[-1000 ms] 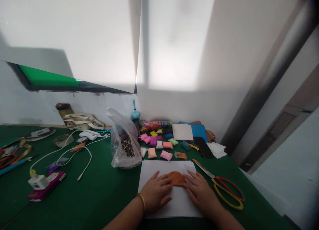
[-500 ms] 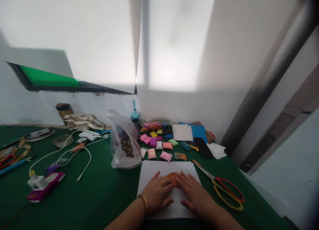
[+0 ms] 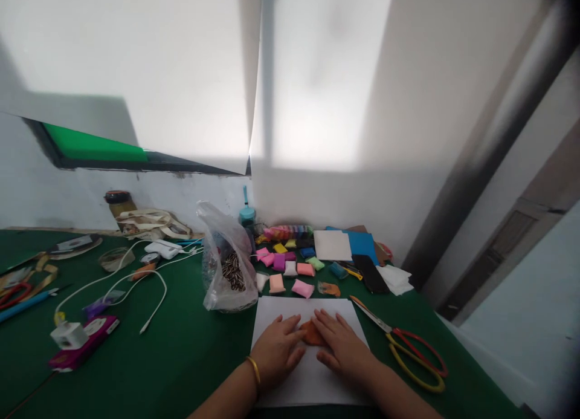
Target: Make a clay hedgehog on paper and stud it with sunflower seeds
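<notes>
Two hands (image 3: 277, 352) (image 3: 342, 349); illegibly marked magenta block (image 3: 82, 354)

The orange-brown piece (image 3: 312, 334) looks smooth and matt, as does the white paper (image 3: 312, 386). The green surface (image 3: 158, 376) has a dull, even finish. The scissors (image 3: 389, 330) combine metal blades (image 3: 375, 315) with smooth, plastic-looking handles (image 3: 399, 332). The bag (image 3: 211, 295) is glossy, crinkled clear plastic; the bracelet (image 3: 255, 370), shiny gold-coloured metal; the pale straps (image 3: 158, 218), soft cloth.

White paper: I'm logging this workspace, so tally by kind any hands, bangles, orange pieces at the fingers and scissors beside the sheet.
Hands: 2 (left hand, right hand)
Gold bangle: 1
Orange piece: 1
Scissors: 1
Total: 5
</notes>
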A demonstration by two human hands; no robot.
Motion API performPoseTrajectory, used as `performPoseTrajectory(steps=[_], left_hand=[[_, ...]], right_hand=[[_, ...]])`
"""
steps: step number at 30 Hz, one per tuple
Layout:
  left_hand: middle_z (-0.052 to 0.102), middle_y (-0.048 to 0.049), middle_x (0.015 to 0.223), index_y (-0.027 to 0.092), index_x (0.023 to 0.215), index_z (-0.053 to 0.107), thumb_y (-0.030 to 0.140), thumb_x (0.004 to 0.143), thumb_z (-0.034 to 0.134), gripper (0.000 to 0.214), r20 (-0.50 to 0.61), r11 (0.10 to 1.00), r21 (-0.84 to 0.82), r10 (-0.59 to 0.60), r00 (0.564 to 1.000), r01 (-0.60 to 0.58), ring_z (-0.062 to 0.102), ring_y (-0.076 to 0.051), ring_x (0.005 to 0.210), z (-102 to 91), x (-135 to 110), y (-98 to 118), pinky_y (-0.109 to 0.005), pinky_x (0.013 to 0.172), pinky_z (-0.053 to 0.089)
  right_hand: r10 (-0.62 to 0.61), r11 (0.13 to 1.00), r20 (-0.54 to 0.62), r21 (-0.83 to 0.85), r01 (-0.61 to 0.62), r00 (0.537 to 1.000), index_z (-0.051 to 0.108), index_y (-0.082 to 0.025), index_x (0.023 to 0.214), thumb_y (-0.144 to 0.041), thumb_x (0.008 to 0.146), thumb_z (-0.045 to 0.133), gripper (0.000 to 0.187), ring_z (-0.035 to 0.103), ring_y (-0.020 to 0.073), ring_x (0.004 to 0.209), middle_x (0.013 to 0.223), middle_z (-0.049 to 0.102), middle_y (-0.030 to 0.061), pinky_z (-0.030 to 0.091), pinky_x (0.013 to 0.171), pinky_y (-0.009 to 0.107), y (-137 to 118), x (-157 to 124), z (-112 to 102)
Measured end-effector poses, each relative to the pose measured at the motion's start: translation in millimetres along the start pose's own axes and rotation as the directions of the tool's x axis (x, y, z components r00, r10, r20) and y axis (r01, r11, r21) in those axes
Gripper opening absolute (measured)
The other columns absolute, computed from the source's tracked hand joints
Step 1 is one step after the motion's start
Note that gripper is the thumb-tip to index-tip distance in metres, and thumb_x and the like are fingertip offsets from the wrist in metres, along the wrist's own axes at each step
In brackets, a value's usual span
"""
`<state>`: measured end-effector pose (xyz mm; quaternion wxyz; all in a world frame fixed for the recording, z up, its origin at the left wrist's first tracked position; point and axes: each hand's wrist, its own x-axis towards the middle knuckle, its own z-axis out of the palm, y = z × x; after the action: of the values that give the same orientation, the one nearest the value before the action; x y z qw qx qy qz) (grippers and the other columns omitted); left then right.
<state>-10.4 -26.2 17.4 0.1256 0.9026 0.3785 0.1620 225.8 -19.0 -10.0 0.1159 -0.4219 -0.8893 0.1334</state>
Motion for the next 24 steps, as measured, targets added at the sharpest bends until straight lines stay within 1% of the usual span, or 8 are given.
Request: performPoseTrajectory(steps=[2, 5, 8, 11, 14, 16, 18, 24], left_hand=[[0.039, -0.0041, 0.141, 0.034, 0.126, 0.046, 0.033, 0.081, 0.053, 0.045, 0.035, 0.998, 0.036, 0.052, 0.998, -0.053, 0.037, -0.027, 0.127, 1.3, -3, 0, -0.053, 0.104, 0.025], [0.041, -0.0035, 0.139, 0.035, 0.127, 0.045, 0.036, 0.079, 0.056, 0.049, 0.092, 0.994, 0.041, 0.093, 0.991, -0.097, 0.037, -0.029, 0.126, 3.1, -6, 0, -0.056, 0.103, 0.024], [0.043, -0.0026, 0.138, 0.035, 0.127, 0.044, 0.036, 0.08, 0.055, 0.049, 0.066, 0.996, 0.008, 0.086, 0.994, -0.087, 0.041, -0.027, 0.124, 2.2, -6, -4, -0.053, 0.104, 0.025], [0.052, -0.0027, 0.129, 0.032, 0.122, 0.051, 0.034, 0.085, 0.046, 0.037, -0.089, 0.999, -0.031, -0.033, 0.996, 0.031, 0.049, -0.021, 0.115, -4.6, -5, -19, -0.044, 0.104, 0.031], [0.056, -0.0058, 0.122, 0.024, 0.115, 0.057, 0.037, 0.088, 0.04, 0.034, -0.252, 0.969, -0.062, -0.247, 0.936, 0.239, 0.05, -0.02, 0.112, -15.1, -4, -46, -0.036, 0.1, 0.038], [0.055, -0.0052, 0.122, 0.023, 0.116, 0.056, 0.036, 0.089, 0.038, 0.035, -0.272, 0.932, -0.102, -0.362, 0.892, 0.347, 0.053, -0.019, 0.107, -21.0, -5, -65, -0.034, 0.096, 0.04], [0.055, -0.0043, 0.12, 0.023, 0.117, 0.054, 0.037, 0.09, 0.035, 0.036, -0.244, 0.906, -0.133, -0.424, 0.872, 0.403, 0.053, -0.019, 0.107, -24.6, -8, -81, -0.034, 0.096, 0.04], [0.058, -0.0043, 0.108, 0.022, 0.108, 0.058, 0.037, 0.088, 0.041, 0.03, -0.304, 0.871, -0.045, -0.479, 0.823, 0.49, 0.051, -0.019, 0.103, -31.4, -9, -109, -0.035, 0.096, 0.035]], right_hand=[[-0.036, 0.999, 0.0, -0.004, 0.036, 0.999, 0.02, -0.032, 0.141, -0.058, 0.082, 0.045, 0.069, 0.012, 0.0276, 0.138, 0.149, 0.018, 0.0039, 0.006, 0.11, 0.053, -3, 0, -1], [-0.084, 0.996, 0.057, 0.009, 0.084, 0.995, 0.018, -0.035, 0.141, -0.058, 0.081, 0.046, 0.07, 0.015, 0.0273, 0.137, 0.148, 0.024, 0.0027, 0.006, 0.11, 0.053, -8, 0, 0], [-0.072, 0.997, 0.032, 0.015, 0.072, 0.997, 0.018, -0.034, 0.141, -0.057, 0.082, 0.044, 0.069, 0.013, 0.0273, 0.137, 0.149, 0.021, 0.0026, 0.008, 0.11, 0.053, -5, -1, 3], [0.034, 0.999, -0.105, 0.033, -0.031, 0.994, 0.021, -0.029, 0.142, -0.055, 0.086, 0.038, 0.063, 0.011, 0.0267, 0.138, 0.15, 0.017, 0.0038, 0.014, 0.11, 0.053, 7, -2, 7], [0.181, 0.982, -0.206, 0.092, -0.165, 0.962, 0.026, -0.026, 0.141, -0.052, 0.09, 0.031, 0.058, 0.017, 0.025, 0.137, 0.148, 0.024, 0.0053, 0.021, 0.109, 0.05, 26, -2, 11], [0.238, 0.968, -0.218, 0.128, -0.214, 0.946, 0.029, -0.024, 0.14, -0.051, 0.091, 0.028, 0.056, 0.02, 0.0241, 0.136, 0.147, 0.028, 0.0055, 0.024, 0.109, 0.048, 37, 0, 14], [0.268, 0.959, -0.208, 0.145, -0.242, 0.941, 0.03, -0.022, 0.139, -0.051, 0.091, 0.026, 0.057, 0.022, 0.0237, 0.136, 0.146, 0.031, 0.0055, 0.025, 0.109, 0.047, 43, 2, 17], [0.301, 0.948, -0.195, 0.17, -0.27, 0.934, 0.025, -0.02, 0.142, -0.053, 0.09, 0.027, 0.061, 0.022, 0.0236, 0.136, 0.145, 0.031, 0.0066, 0.021, 0.111, 0.046, 44, 12, 20]])
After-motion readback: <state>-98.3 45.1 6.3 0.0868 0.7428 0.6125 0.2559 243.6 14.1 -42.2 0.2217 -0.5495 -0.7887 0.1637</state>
